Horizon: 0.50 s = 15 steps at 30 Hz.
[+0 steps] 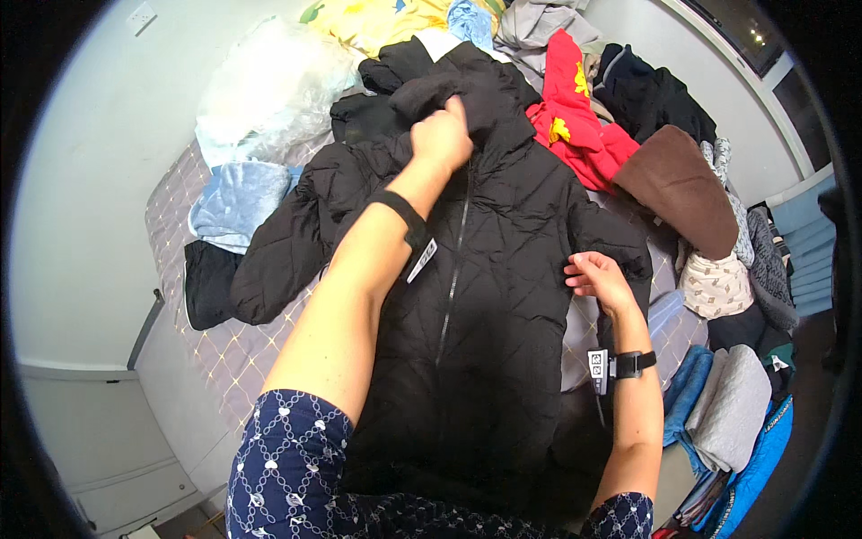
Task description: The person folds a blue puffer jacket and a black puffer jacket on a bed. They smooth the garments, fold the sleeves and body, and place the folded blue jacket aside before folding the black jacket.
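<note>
A long black quilted puffer coat (498,269) lies front up before me, its metal zipper (460,249) closed down the middle. Up at the coat's hood (495,101), my left hand (442,135) is pressed against the dark fabric with its fingers curled. Whether it pinches the cloth is hidden by the back of the hand. My right hand (596,275) hovers beside the coat's side seam, close to the sleeve on the right, fingers a little apart and nothing in them. The other sleeve (283,256) spreads out to the left.
Under the coat is a grey bed cover (229,364) with a lattice pattern. Around it lie a clear plastic bag (269,94), folded light-blue fleece (242,202), a red garment (572,128), a brown folded piece (680,188) and stacked folded textiles (731,404). A wall (74,202) stands at left.
</note>
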Tool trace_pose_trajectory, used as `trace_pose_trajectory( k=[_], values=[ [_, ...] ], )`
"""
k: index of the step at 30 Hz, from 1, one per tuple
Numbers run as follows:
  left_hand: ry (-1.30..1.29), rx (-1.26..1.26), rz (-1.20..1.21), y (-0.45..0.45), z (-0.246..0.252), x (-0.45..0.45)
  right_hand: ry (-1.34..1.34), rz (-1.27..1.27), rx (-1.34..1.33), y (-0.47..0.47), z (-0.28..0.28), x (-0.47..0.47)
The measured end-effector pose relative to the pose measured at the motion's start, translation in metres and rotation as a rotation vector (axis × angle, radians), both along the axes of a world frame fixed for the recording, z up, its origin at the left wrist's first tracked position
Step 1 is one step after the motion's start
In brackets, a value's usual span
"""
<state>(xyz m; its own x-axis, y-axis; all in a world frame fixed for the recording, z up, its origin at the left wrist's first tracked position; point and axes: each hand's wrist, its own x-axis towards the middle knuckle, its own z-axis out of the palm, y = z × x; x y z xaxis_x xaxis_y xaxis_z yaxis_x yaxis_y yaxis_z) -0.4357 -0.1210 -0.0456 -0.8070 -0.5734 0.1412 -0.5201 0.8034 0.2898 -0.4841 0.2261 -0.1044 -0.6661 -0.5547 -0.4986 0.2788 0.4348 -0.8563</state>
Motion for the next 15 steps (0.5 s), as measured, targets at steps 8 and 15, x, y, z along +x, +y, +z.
trace_pose_trajectory(
  k=[8,15],
  values=[
    [0.335,0.273,-0.775,-0.017,0.0,0.131,0.27,-0.092,-0.163,-0.021,0.058,-0.025],
    [0.079,-0.005,-1.076,0.031,-0.011,0.217,0.987,0.074,-0.292,-0.137,0.058,0.0]
  ],
)
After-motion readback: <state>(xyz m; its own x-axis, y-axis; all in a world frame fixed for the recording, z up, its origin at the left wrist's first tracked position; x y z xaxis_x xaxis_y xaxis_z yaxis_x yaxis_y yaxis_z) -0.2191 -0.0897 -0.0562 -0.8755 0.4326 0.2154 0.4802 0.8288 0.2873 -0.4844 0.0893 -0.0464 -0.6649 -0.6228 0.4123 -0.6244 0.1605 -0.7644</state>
